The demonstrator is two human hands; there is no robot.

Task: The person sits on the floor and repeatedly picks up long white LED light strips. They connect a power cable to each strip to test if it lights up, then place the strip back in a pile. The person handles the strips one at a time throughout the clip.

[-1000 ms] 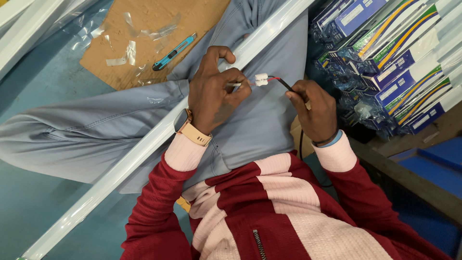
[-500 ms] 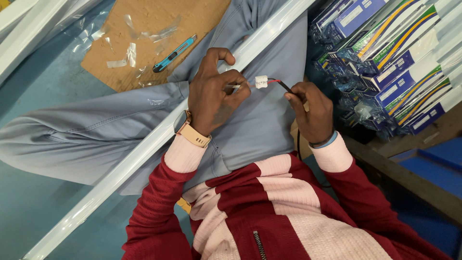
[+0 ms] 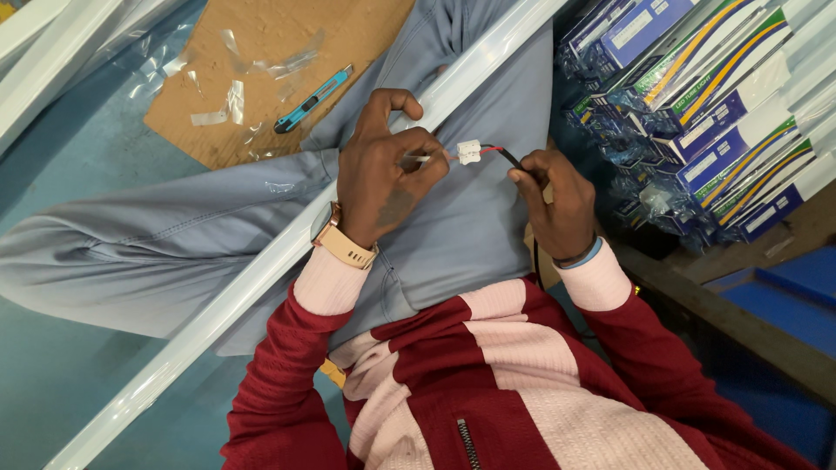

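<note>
My left hand pinches thin wires that run into a small white connector, just above my lap. My right hand grips the red and black wires leaving the connector's other side. A long white tube-light fitting lies diagonally across my grey trousers, passing under my left hand. A watch sits on my left wrist and a blue band on my right.
A cardboard sheet with tape scraps and a blue utility knife lies on the blue floor beyond my knee. Stacked long boxes wrapped in plastic stand at the right. More white fittings lie at the top left.
Both hands stay on the connector and wires; my right hand has shifted very slightly. Little else differs.
</note>
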